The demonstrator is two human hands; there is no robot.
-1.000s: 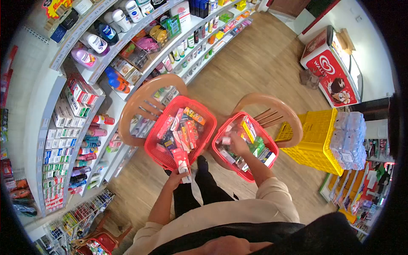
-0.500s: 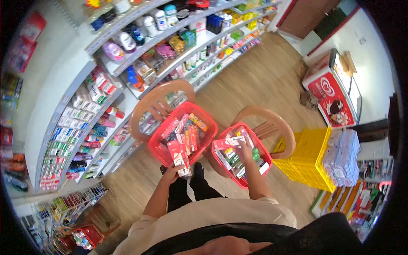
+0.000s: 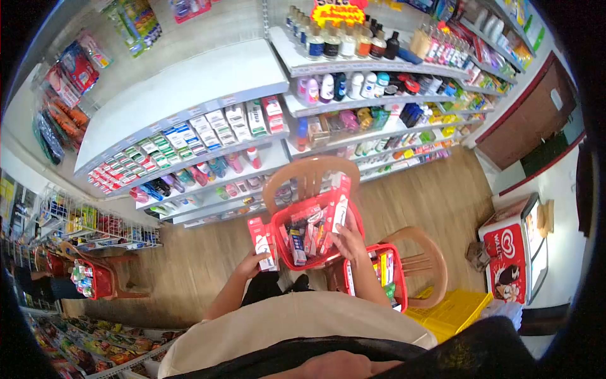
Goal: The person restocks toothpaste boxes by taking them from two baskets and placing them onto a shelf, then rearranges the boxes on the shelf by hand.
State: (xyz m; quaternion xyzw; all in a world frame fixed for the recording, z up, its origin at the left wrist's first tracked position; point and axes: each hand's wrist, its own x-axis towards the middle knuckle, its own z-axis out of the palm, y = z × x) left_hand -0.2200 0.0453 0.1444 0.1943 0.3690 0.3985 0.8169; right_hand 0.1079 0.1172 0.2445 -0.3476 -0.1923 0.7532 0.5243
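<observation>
My left hand (image 3: pixel 257 260) is closed around a red-and-white toothpaste box (image 3: pixel 259 235), held upright just left of a red basket (image 3: pixel 294 211). A second box seems to lie against it, partly hidden. My right hand (image 3: pixel 350 241) grips another red-and-white toothpaste box (image 3: pixel 339 201), tilted over the basket's right side. Inside the basket lie several mixed boxes, among them a dark blue one (image 3: pixel 298 245). The basket rests on a brown plastic chair (image 3: pixel 306 169). Below my right forearm, a second red basket (image 3: pixel 398 273) holds more boxes, partly covered by the arm.
Ahead, a curved white shelf (image 3: pixel 189 79) carries rows of toothpaste boxes (image 3: pixel 183 138), with bottles (image 3: pixel 346 44) further right. Another brown chair (image 3: pixel 420 240), a yellow crate (image 3: pixel 451 312) and a red ice-cream freezer (image 3: pixel 508 252) stand to the right. Another basket (image 3: pixel 101 278) is at far left.
My view has turned left toward the shelves. My right hand, with its toothpaste box, has moved from the right basket to the left one. My left hand's box has shifted to that basket's left side.
</observation>
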